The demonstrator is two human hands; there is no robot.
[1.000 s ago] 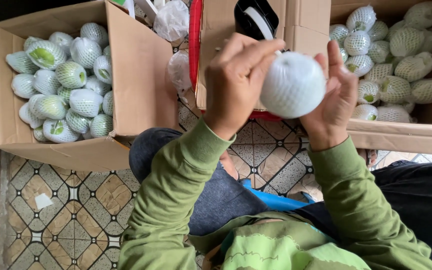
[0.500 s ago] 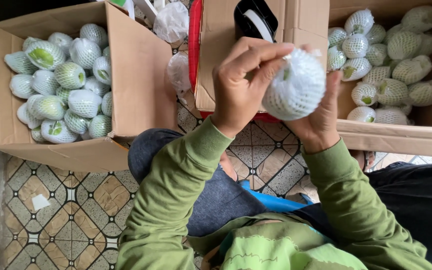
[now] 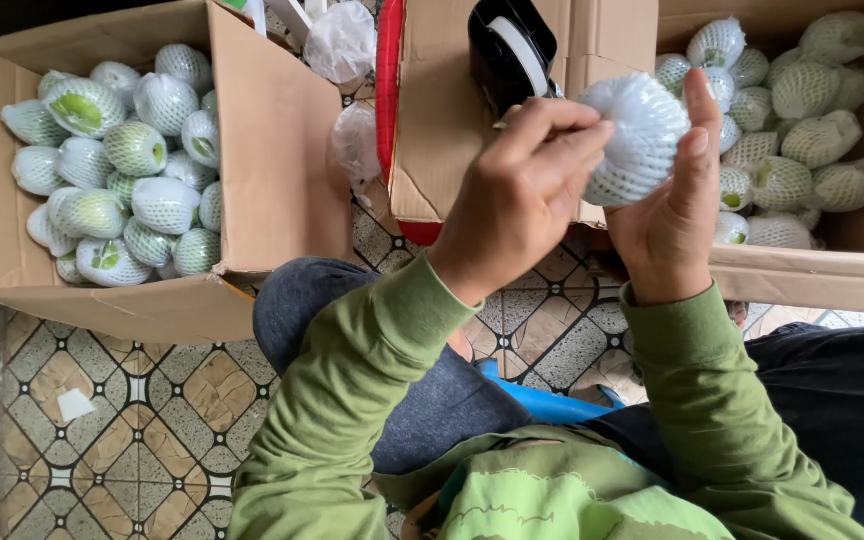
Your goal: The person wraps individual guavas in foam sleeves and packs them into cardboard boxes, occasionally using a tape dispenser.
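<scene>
A: While both hands are up in the middle, what exactly do they have?

B: One fruit (image 3: 635,138), round, wrapped in a white foam net with a ribbed, spongy look. The right hand (image 3: 674,205) cups it from behind, palm upright, fingers curled loosely round the far side, thumb along the edge. The left hand (image 3: 517,195) pinches the net at the fruit's left side, fingertips (image 3: 592,135) closed tight on the mesh.

A: Where does the fruit sit against the boxes?

B: Lifted above the gap between the middle box (image 3: 442,110) and the right box (image 3: 802,275), just over the right box's near left corner. A black tape dispenser (image 3: 510,45) stands right behind the left hand.

A: Any room to move?

B: Not much sideways. The cardboard walls stand close on both sides. The left box (image 3: 262,160) has a tall brown flap near the person's knee (image 3: 302,305). Open space lies lower down, on the tiled floor (image 3: 102,420) at the left.

A: And what fills the boxes?

B: Netted fruits (image 3: 122,180), pale green under white mesh, piled close in the left box; more of them (image 3: 802,110) in the right one, some nets looser and wrinkled. Thin clear bags (image 3: 342,45) lie crumpled between the left and middle boxes. The floor tiles are matt, patterned in brown, black and white.
</scene>
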